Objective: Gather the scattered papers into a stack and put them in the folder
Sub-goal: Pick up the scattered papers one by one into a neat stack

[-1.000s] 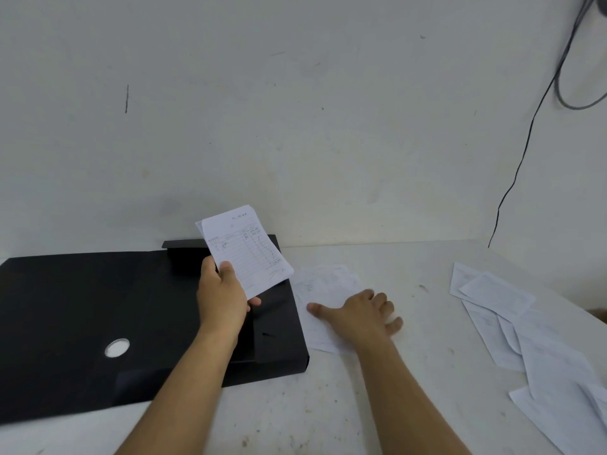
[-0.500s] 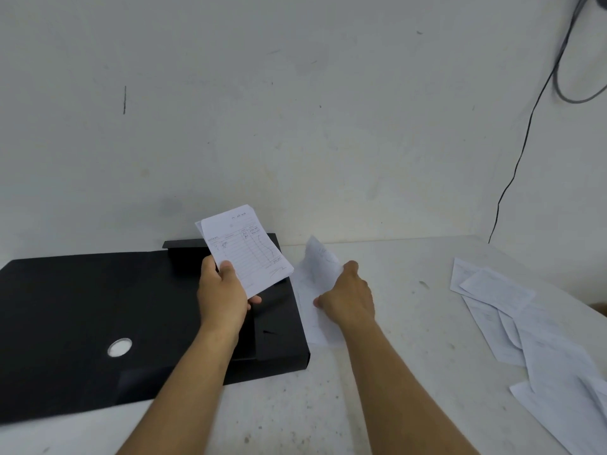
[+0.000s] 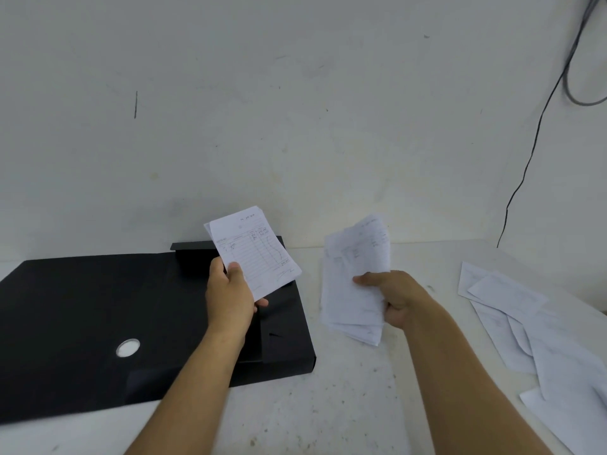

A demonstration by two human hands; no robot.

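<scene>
Two hands gripping papers: left (image 3: pixel 231 292) small stack (image 3: pixel 254 252), right (image 3: pixel 399 298) sheets (image 3: pixel 356 290); one folder (image 3: pixel 98 310).

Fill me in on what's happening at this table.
A person is collecting loose papers. The left hand holds a printed slip above the open black folder. The right hand grips several sheets lifted off the white table. More scattered papers lie at the right.
</scene>
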